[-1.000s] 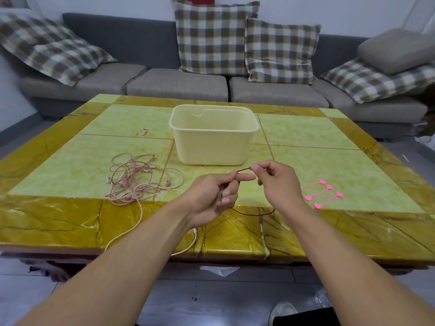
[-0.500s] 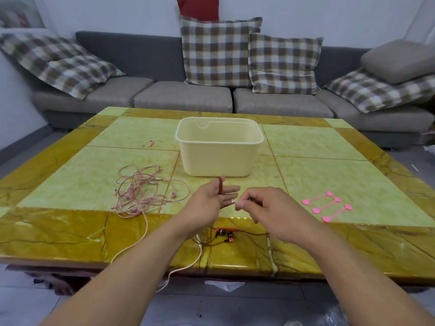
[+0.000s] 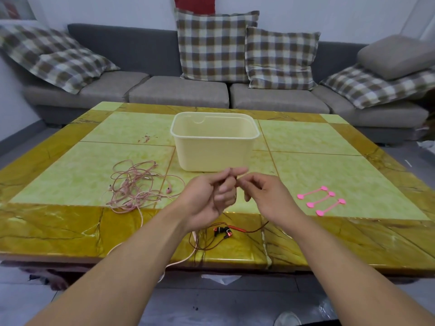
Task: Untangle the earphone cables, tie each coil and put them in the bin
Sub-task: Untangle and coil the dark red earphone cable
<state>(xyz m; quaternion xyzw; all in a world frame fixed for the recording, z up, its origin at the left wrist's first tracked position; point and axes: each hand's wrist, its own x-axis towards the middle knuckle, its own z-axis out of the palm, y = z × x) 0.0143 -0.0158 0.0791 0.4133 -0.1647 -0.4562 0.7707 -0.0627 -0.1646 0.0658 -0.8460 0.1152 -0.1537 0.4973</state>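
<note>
My left hand (image 3: 209, 196) holds a thin dark red earphone cable wound round its curled fingers. My right hand (image 3: 261, 194) pinches the same cable just to the right of it. The cable's red-and-black earbuds (image 3: 222, 231) lie on the table edge below my hands, with a loose loop of cable (image 3: 202, 243) trailing beside them. A tangled pink earphone cable (image 3: 138, 184) lies to the left, one strand hanging over the table's front edge. The cream plastic bin (image 3: 214, 151) stands just behind my hands. Three pink ties (image 3: 321, 200) lie to the right.
The yellow-green tiled table (image 3: 329, 165) has its front edge close to me. A grey sofa (image 3: 179, 90) with several checked cushions runs behind it. Grey floor shows on both sides.
Both hands have stayed close together in front of the bin while more dark red cable was wound onto my left fingers. The earbuds have come into view on the table edge.
</note>
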